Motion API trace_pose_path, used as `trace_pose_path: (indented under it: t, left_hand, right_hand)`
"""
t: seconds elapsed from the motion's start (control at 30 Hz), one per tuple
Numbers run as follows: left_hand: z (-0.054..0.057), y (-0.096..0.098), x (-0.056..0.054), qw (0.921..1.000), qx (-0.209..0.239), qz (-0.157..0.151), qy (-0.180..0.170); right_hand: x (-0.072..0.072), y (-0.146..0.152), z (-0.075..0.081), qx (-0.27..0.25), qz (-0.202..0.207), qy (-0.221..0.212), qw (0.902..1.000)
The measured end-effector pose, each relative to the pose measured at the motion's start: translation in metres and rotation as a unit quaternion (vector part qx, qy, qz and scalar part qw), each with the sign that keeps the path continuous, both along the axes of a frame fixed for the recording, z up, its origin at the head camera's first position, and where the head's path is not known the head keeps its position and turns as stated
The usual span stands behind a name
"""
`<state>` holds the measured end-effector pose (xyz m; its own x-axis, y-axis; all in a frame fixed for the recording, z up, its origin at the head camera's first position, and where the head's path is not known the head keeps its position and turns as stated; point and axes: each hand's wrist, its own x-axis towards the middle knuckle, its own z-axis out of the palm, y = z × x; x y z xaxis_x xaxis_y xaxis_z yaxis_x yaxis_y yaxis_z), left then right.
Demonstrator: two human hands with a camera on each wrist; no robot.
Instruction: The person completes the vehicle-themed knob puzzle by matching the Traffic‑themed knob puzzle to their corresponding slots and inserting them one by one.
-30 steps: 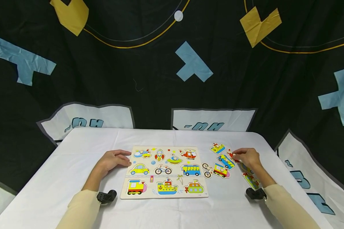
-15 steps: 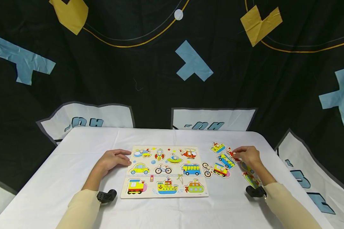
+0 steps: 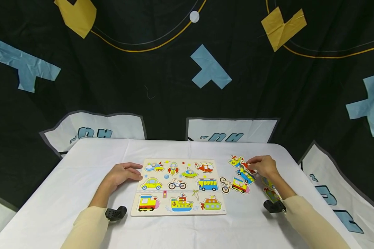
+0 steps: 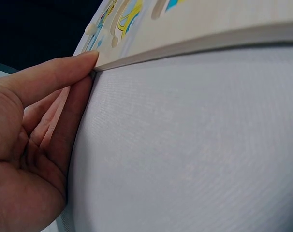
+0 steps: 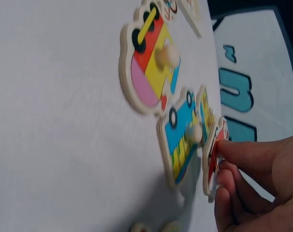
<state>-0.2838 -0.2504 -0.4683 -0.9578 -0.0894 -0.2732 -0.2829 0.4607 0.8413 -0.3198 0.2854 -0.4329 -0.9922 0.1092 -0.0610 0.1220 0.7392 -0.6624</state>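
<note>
- the right hand pinches the red helicopter piece between thumb and fingers; the piece is tilted.
- that piece is right of the puzzle board, overlapping the boat piece and the bus piece in the head view; whether it touches them i cannot tell.
- the left hand is relaxed, not closed round anything, its fingertips touching the board's left edge near the far corner.
- the board lies flat, its far row showing airplane, rocket, flying saucer and helicopter.
- the bicycle piece is just beside the board's right edge, the train piece right of it.
- a submarine piece lies farther right, near the right wrist.
- a white cloth covers the table; a black curtain hangs beyond.
</note>
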Motion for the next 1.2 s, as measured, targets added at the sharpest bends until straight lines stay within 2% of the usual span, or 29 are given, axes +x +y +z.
trace_pose_path:
  t: [0.43, 0.67, 0.9, 1.07, 1.2]
  left_hand:
    - [0.002, 0.001, 0.001, 1.0000, 0.003, 0.000, 0.002]
    - [0.002, 0.000, 0.001, 0.9999, 0.015, -0.003, 0.002]
    - [0.001, 0.001, 0.001, 1.0000, 0.008, -0.001, 0.003]
    - [0.001, 0.000, 0.001, 1.0000, 0.000, -0.003, 0.004]
    - [0.001, 0.000, 0.001, 0.9999, -0.005, -0.008, 0.007]
  right_hand:
    - [-0.005, -0.048, -0.002, 0.015, 0.043, 0.031, 0.9985]
    - [-0.006, -0.072, -0.002, 0.007, 0.077, 0.036, 0.9963]
    - [-0.007, -0.094, -0.004, -0.010, 0.100, 0.038, 0.9942]
    - [-0.007, -0.113, -0.005, -0.017, 0.109, 0.041, 0.9931]
    - [-0.007, -0.127, -0.005, -0.001, 0.105, 0.042, 0.9936]
